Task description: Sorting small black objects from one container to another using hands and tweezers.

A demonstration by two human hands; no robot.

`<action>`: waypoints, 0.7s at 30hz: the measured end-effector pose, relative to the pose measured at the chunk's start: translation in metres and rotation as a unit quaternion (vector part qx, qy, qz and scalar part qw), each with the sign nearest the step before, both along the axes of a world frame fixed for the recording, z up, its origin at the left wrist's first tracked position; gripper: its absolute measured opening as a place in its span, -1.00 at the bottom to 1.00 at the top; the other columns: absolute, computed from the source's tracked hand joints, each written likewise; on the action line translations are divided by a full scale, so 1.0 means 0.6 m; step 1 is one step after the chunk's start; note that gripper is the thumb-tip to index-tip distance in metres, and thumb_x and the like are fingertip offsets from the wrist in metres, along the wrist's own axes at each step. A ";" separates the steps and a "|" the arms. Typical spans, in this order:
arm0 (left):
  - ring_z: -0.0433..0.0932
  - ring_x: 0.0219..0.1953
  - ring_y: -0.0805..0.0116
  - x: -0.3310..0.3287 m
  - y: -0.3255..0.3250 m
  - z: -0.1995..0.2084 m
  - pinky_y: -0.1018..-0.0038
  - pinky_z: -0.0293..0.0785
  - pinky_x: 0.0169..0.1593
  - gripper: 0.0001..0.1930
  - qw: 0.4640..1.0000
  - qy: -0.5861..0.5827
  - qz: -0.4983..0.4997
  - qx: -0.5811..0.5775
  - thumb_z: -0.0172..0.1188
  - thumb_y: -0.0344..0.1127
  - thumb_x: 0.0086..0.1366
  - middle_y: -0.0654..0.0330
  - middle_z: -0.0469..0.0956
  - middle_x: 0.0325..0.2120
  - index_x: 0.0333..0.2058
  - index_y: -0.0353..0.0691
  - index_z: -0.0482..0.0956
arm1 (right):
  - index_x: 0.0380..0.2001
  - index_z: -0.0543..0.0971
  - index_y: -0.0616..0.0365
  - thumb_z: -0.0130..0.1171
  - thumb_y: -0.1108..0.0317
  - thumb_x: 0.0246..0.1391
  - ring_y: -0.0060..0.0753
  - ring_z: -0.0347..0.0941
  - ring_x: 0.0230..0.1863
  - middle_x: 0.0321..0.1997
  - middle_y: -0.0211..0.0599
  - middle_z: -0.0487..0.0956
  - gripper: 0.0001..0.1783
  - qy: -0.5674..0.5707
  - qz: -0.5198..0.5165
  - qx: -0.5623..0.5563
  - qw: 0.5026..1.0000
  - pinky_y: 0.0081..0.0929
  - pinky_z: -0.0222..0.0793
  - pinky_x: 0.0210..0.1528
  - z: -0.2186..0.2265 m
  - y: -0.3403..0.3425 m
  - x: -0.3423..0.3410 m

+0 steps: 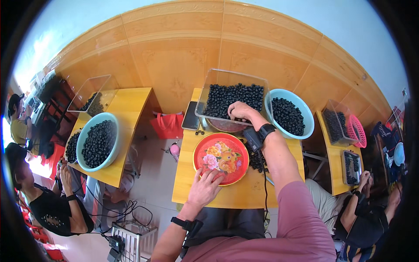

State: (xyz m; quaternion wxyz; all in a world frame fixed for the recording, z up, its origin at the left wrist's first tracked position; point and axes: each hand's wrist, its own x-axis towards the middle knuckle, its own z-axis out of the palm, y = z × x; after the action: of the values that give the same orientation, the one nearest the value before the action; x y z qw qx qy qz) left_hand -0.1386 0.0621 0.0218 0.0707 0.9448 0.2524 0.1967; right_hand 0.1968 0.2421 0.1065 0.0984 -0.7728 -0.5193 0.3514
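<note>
Orange panels point(174, 65) stand behind a yellow desk point(183, 187). Toward its back, a clear bin point(201, 99) holds many small, round, glossy black balls point(231, 94). The right hand point(240, 111) dips in there, fingers curled; whether they grip any, I cannot tell. The left hand point(204, 187), fingers loosely spread and clasping nothing visible, lies over the near edge of a round red tray point(200, 157), yellow-rimmed and flowered.

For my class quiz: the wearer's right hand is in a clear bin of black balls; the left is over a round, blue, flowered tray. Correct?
Not quite: the head view shows the round, flowered tray is red, not blue. The left hand is over it, and the right hand is in the clear bin of black balls.
</note>
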 end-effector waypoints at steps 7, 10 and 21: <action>0.44 0.22 0.25 0.003 -0.002 -0.013 -0.01 0.14 0.43 -0.62 1.000 -0.011 -0.004 -0.002 0.28 -0.06 0.31 0.25 0.52 0.14 0.07 0.03 0.64 | -0.47 0.69 0.02 0.25 0.53 -0.17 -0.48 0.38 -0.64 -0.64 -0.40 0.51 -0.84 0.114 -0.158 0.165 0.967 -0.44 0.26 -0.67 0.033 -0.037 0.017; 0.43 0.23 0.24 0.003 -0.001 -0.017 -0.02 0.09 0.45 -0.58 1.000 -0.026 -0.003 -0.015 0.34 -0.11 0.25 0.24 0.52 0.13 0.08 0.04 0.63 | -0.39 0.59 0.03 0.32 0.53 -0.06 -0.61 0.30 -0.62 -0.58 -0.51 0.43 -0.84 0.192 -0.161 0.193 0.949 -0.55 0.04 -0.71 0.067 -0.064 0.026; 0.43 0.21 0.21 0.004 0.002 -0.009 -0.01 0.04 0.45 -0.60 1.000 -0.023 -0.003 -0.009 0.26 -0.12 0.32 0.21 0.51 0.10 0.12 0.03 0.60 | -0.32 0.58 0.04 0.33 0.50 0.00 -0.69 0.34 -0.60 -0.54 -0.54 0.47 -0.83 0.230 -0.077 0.222 0.944 -0.62 0.03 -0.70 0.223 -0.300 0.004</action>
State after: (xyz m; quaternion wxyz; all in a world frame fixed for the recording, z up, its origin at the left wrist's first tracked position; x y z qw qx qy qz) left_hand -0.1359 0.0633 0.0166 0.0855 0.9400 0.2499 0.2159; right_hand 0.1991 0.0620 0.2402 0.4109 -0.6673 -0.4862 0.3867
